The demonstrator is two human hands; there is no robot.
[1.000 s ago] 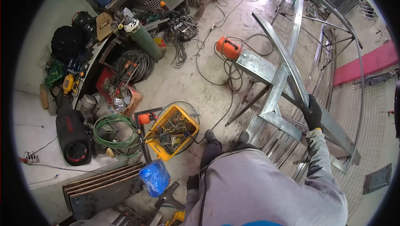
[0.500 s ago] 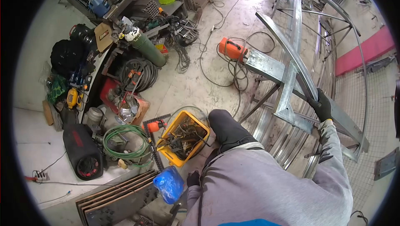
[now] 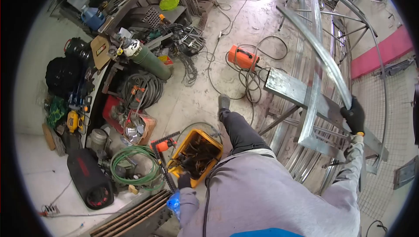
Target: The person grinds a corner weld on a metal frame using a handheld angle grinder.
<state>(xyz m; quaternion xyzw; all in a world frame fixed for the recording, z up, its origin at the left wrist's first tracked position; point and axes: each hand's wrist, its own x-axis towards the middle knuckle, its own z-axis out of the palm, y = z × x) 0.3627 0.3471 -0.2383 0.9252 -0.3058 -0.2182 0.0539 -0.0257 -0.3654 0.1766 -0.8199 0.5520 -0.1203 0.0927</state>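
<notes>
Right hand [image 3: 354,115], gloved, clenched on the curved steel bar [image 3: 321,53] above the galvanised frame [image 3: 301,93]. Left hand [image 3: 184,180], grip not discernible, hangs at the yellow crate [image 3: 198,152]. Risk: one foot raised over trailing cables [image 3: 248,77]; a snag could cause a fall.

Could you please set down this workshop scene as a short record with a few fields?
Setting: metal workshop, concrete floor
Right hand: black glove, grip closed on curved steel bar
Left hand: black glove, low beside yellow crate; whether it holds anything cannot be told
Crate contents: dark tools, jumbled
Floor items: orange welder, green hose coil, green gas cylinder
Right side: galvanised frame
</notes>
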